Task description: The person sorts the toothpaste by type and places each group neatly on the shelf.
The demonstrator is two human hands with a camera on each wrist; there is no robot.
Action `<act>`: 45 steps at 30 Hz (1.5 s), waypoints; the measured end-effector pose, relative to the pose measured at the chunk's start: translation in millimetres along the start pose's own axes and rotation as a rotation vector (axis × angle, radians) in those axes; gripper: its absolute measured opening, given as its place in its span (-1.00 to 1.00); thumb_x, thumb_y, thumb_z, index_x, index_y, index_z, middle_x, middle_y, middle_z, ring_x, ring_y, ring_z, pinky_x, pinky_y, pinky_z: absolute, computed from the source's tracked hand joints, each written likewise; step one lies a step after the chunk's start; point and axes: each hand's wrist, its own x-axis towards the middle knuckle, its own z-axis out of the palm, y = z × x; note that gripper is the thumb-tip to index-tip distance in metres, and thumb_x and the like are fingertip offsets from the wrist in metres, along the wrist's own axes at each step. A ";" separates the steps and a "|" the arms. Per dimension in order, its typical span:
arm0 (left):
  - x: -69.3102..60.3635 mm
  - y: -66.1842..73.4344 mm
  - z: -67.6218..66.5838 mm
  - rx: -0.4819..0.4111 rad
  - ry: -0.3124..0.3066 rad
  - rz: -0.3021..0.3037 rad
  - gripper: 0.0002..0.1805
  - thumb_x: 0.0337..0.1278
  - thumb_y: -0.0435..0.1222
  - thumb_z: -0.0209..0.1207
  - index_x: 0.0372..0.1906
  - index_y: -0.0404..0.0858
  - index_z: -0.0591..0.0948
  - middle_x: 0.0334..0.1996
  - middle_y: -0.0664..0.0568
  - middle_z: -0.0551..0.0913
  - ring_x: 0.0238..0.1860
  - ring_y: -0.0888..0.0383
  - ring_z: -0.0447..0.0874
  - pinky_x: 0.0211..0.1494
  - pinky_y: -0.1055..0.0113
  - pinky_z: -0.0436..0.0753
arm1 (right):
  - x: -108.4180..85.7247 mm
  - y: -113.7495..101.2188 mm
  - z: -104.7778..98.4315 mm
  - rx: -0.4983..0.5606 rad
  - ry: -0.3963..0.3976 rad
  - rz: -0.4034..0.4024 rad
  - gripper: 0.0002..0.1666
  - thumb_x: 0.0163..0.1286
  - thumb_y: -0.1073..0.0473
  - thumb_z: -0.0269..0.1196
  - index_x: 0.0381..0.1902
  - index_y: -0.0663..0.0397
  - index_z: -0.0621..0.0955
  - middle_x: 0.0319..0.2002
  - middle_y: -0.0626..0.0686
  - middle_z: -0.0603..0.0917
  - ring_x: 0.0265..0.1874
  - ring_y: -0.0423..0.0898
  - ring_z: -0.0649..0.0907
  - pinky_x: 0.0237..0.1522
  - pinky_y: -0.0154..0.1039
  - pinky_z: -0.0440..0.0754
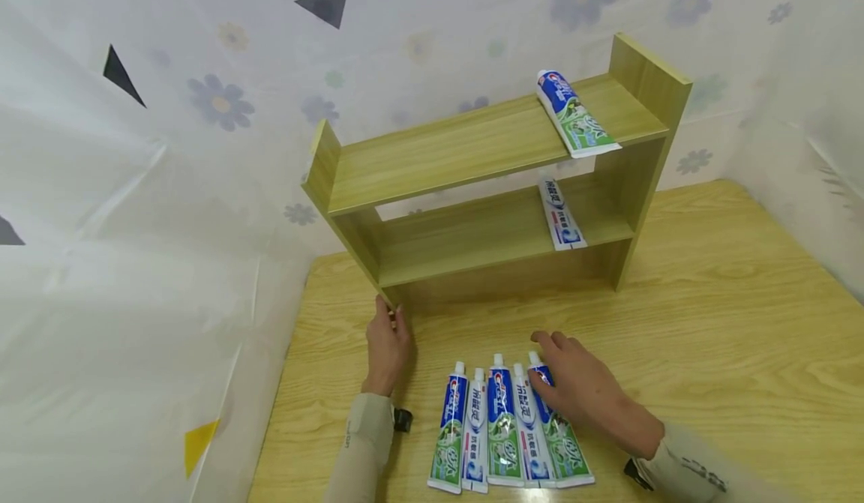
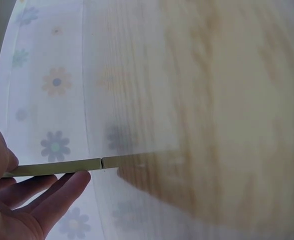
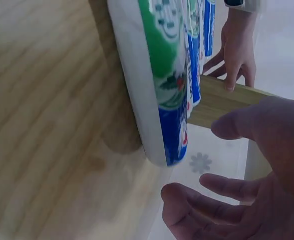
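Five toothpaste tubes [image 1: 502, 420] are lying side by side on a wood-grain surface [image 1: 715, 315], caps pointing toward the shelf, blue-and-green Crest alternating with white. A person's right hand [image 1: 587, 383] is hovering over the rightmost Crest tube [image 1: 565, 450], thumb and fingers parted and loosely curved, holding nothing. Because the row is lying so tight, a wide or careless grasp could be nudging the neighbouring white tube [image 1: 529, 435] askew.

Just beyond, the left hand [image 1: 388, 349] is gripping the foot of the wooden shelf's [image 1: 432, 162] left side panel, thumb on one face, fingers on the other. Farther back, a white tube [image 1: 562, 214] is resting on the lower board [image 1: 459, 241], and another Crest tube [image 1: 577, 117] is lying aslant on the top one. Both are sitting with their flat ends at the front edge, so a tug or lift by the left hand could be sending either sliding off. Behind everything, a flower-patterned sheet [image 1: 223, 102] is covering the wall.
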 end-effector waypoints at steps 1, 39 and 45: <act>-0.2 -3.4 1.5 -0.006 0.008 0.015 -0.65 0.74 -0.30 0.02 0.36 -0.43 0.46 -0.09 -0.39 0.80 -0.16 -0.22 0.89 -0.25 -0.02 0.86 | -0.6 -0.9 1.4 0.012 -0.015 0.006 -0.34 0.48 0.01 0.43 0.40 0.20 0.55 0.09 0.25 0.72 0.01 0.15 0.76 -0.07 0.10 0.83; 1.4 15.5 -7.8 0.010 0.011 -0.006 -0.71 0.74 -0.31 0.00 0.22 -0.47 0.48 -0.20 -0.42 0.76 -0.22 -0.32 0.86 -0.32 -0.11 0.82 | -6.5 -5.1 17.4 0.084 -0.112 0.051 -0.39 0.36 0.13 0.51 0.31 0.14 0.61 0.01 0.16 0.64 -0.23 -0.14 0.62 -0.23 -0.16 0.73; 0.1 1.2 -1.8 -0.003 0.021 0.016 -0.71 0.76 -0.24 0.00 0.22 -0.39 0.49 -0.20 -0.38 0.76 -0.23 -0.23 0.86 -0.37 0.05 0.81 | -5.7 -4.9 18.9 0.066 -0.103 0.038 -0.44 0.32 0.17 0.53 0.24 0.10 0.65 0.00 0.16 0.65 -0.26 -0.11 0.62 -0.26 -0.15 0.74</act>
